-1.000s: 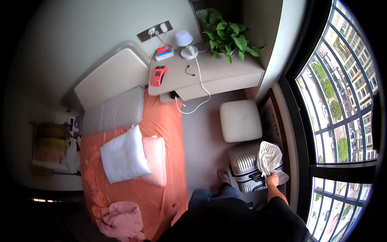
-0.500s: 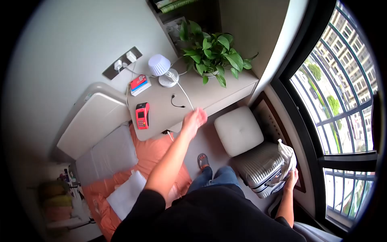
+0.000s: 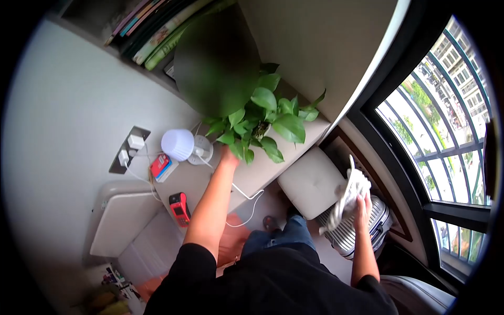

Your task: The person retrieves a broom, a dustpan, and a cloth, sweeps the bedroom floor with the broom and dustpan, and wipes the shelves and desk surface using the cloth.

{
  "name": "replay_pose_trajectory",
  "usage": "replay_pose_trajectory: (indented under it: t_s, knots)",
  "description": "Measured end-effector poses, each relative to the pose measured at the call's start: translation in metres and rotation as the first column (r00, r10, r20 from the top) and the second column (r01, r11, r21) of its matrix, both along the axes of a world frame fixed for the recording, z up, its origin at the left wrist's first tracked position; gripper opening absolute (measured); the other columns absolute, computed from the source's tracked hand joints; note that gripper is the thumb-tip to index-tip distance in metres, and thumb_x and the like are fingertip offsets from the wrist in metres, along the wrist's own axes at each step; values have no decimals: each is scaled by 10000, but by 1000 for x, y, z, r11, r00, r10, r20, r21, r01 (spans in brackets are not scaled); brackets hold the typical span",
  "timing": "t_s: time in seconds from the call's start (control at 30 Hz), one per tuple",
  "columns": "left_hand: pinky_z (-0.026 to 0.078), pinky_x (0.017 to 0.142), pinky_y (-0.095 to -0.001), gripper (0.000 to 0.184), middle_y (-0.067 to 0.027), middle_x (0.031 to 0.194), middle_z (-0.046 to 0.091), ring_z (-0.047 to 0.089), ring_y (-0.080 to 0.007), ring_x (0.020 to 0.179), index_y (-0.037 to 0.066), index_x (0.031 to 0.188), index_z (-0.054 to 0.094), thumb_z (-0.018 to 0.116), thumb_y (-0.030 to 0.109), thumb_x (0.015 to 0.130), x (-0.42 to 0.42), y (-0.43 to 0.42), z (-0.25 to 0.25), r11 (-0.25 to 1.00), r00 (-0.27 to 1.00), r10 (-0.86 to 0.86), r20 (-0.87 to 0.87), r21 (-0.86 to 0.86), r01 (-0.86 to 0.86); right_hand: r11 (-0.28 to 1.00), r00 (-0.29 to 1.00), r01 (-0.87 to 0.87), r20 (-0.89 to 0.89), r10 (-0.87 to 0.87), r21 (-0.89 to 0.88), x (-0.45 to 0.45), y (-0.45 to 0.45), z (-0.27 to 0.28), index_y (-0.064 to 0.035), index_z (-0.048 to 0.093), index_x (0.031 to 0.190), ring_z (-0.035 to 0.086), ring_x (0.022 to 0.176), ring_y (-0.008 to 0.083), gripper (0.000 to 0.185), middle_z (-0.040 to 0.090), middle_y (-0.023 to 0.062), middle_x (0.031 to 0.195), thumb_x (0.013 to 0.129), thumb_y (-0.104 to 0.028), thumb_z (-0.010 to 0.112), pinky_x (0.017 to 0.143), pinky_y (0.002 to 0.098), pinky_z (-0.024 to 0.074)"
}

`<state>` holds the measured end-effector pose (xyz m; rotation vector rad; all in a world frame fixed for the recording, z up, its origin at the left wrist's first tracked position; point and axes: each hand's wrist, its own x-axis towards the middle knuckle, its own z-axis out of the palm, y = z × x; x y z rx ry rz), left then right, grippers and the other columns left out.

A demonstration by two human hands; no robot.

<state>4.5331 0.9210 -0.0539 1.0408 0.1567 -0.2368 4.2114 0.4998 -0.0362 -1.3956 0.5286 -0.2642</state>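
The left hand [image 3: 229,157] reaches in at the leafy green potted plant [image 3: 288,127], toward the window-side end of the beige desk [image 3: 262,176], beside the white ribbed lamp [image 3: 177,145]; leaves hide its fingers, so their spread and any contact cannot be told. The right hand [image 3: 361,210] has its fingers closed on a crumpled whitish cloth [image 3: 355,187], over the silver ribbed suitcase [image 3: 376,212].

Desk [image 3: 270,169], center frame: potted plant [image 3: 270,118] upper right, lamp [image 3: 178,145] left of it, small box stack [image 3: 164,168] further left, red card terminal [image 3: 179,209] lower left.
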Motion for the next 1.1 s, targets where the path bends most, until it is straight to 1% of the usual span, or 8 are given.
replay_pose_trajectory:
  t_s: [0.1, 0.2, 0.27, 0.57, 0.67, 0.87, 0.97, 1.1]
  knots:
    - [546, 824, -326, 296, -35, 1191, 625, 606, -155, 1025, 79, 1289, 601, 590, 265, 1060, -4, -5, 16, 917, 976, -94, 196, 398, 9, 832, 981, -95, 90, 171, -546, 91, -8, -7, 48, 592, 1323, 551, 1301, 346, 405, 559, 198, 1414, 981, -168, 617, 1130, 379, 381]
    - [538, 885, -354, 311, -39, 1215, 628, 601, -170, 1058, 102, 1318, 592, 602, 277, 1062, -35, 12, -17, 994, 954, 107, -279, 31, -102, 622, 952, -52, 149, 267, -781, 167, 14, 9, 31, 634, 1098, 574, 1227, 428, 265, 561, 247, 1356, 895, -113, 727, 1057, 442, 457]
    - [526, 920, -379, 300, -37, 1214, 634, 597, -185, 1080, 123, 1318, 592, 617, 267, 1056, -66, 19, -23, 999, 991, 17, -136, -28, -21, 478, 939, 16, 177, 294, -878, 208, 33, -1, 23, 610, 1029, 573, 1206, 445, 267, 558, 259, 1331, 846, -81, 775, 1020, 467, 482]
    - [524, 951, -390, 353, -52, 1286, 636, 600, -215, 1133, 113, 1378, 579, 588, 270, 1063, -232, 45, -69, 890, 824, 357, -441, -109, -444, 200, 930, -37, 39, 365, -979, 333, 107, 12, 34, 600, 1098, 537, 1213, 519, 262, 534, 301, 1363, 884, -93, 684, 1049, 544, 461]
    - [524, 956, -391, 354, -54, 1292, 634, 600, -218, 1138, 112, 1380, 579, 587, 269, 1062, -249, 50, -60, 855, 781, 404, -476, -106, -507, 329, 857, 145, 284, 430, -933, 416, 126, -37, 17, 628, 1128, 602, 1129, 471, 251, 632, 255, 1237, 939, -147, 651, 998, 527, 491]
    - [524, 965, -394, 357, -59, 1303, 631, 600, -223, 1148, 109, 1382, 578, 586, 268, 1062, -277, 71, -45, 799, 715, 482, -507, -80, -596, 122, 667, -473, -264, 697, -873, 489, 267, -38, -9, 640, 1116, 669, 987, 393, 225, 679, 211, 1088, 1007, -202, 602, 909, 481, 530]
    - [523, 970, -396, 359, -61, 1309, 630, 600, -225, 1153, 108, 1383, 577, 585, 267, 1062, -285, 81, -41, 785, 696, 495, -521, -75, -615, 422, 480, -185, 293, 827, -888, 447, 283, -44, -20, 645, 1095, 664, 979, 400, 228, 676, 215, 1044, 1016, -231, 604, 900, 477, 523]
    - [523, 976, -398, 361, -64, 1317, 627, 599, -228, 1160, 106, 1385, 577, 584, 265, 1061, -292, 89, -38, 770, 677, 507, -533, -73, -634, 500, 771, -303, 100, 629, -811, 474, 272, -37, -61, 677, 1061, 656, 989, 400, 171, 696, 176, 1002, 978, -205, 636, 871, 519, 521]
